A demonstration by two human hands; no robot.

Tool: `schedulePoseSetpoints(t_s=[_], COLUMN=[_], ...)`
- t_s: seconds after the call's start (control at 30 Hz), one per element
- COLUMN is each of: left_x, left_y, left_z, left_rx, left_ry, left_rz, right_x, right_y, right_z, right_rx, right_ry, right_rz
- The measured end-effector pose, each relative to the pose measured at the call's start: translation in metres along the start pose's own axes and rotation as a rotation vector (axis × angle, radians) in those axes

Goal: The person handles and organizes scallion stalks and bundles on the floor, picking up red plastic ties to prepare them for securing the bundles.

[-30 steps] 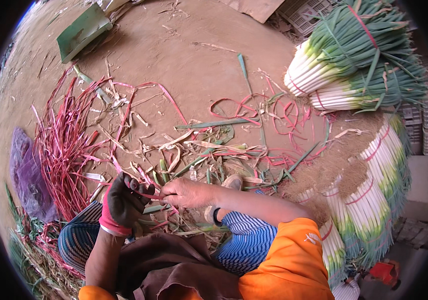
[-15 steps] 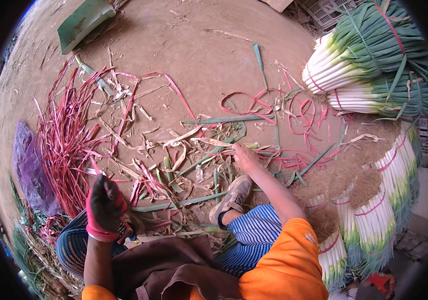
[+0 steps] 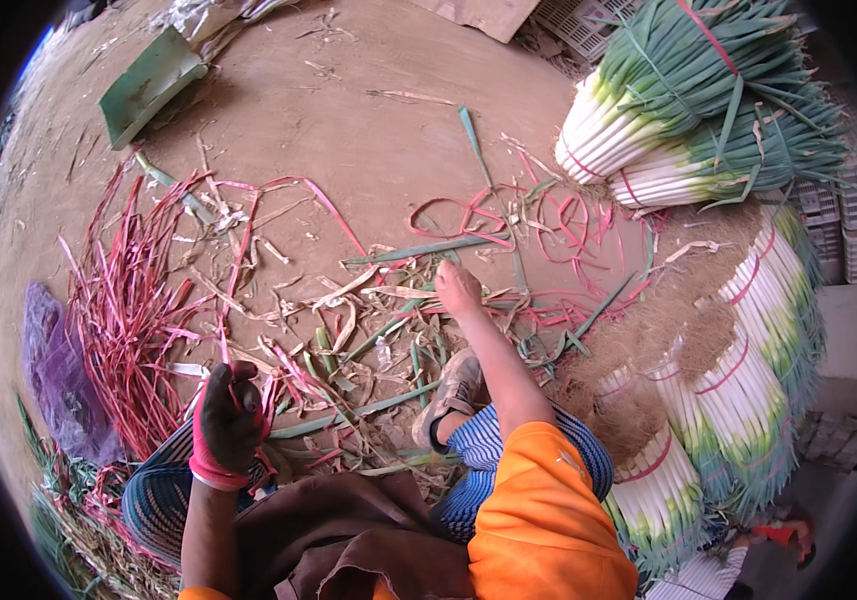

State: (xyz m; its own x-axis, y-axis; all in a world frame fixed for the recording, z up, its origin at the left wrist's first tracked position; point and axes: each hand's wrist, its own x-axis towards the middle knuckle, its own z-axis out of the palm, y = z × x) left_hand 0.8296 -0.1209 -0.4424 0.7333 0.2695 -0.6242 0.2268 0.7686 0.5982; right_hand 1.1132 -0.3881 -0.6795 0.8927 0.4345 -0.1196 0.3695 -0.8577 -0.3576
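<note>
Right hand (image 3: 457,288) hides whatever its fingertips touch among the scraps; gloved left hand (image 3: 229,418) covers the strap ends.

Big bundles of green onions (image 3: 688,100) lie on the dirt; a purple bag (image 3: 53,370) sits far left. A green scoop (image 3: 148,85) lies up top.

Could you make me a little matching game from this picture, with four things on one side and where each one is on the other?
Things:
1. left hand
2. right hand
3. pile of red strips
4. bundles of green onions

Places:
A. top right, lying on the ground with white ends to the left
B. in a dark glove, closed on a few red strips above the knee
C. bare, reaching forward onto the scattered leaf trimmings
D. on the ground at the person's left

Pairs: 1-B, 2-C, 3-D, 4-A
</note>
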Motion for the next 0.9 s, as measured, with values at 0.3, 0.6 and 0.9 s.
schedulePoseSetpoints(t_s=[0.3, 0.6, 0.9], left_x=[-0.003, -0.002, -0.023], left_y=[-0.007, -0.022, -0.003], left_z=[-0.009, -0.004, -0.018], left_rx=[0.049, 0.833, 0.53], left_ry=[0.116, -0.038, -0.094], left_rz=[0.062, 0.329, 0.252], right_x=[-0.054, -0.005, 0.071], right_y=[0.04, 0.018, -0.059], right_z=[0.056, 0.031, -0.09], right_rx=[-0.125, 0.054, 0.52], right_ry=[-0.168, 0.083, 0.233], right_rz=[0.133, 0.035, -0.205])
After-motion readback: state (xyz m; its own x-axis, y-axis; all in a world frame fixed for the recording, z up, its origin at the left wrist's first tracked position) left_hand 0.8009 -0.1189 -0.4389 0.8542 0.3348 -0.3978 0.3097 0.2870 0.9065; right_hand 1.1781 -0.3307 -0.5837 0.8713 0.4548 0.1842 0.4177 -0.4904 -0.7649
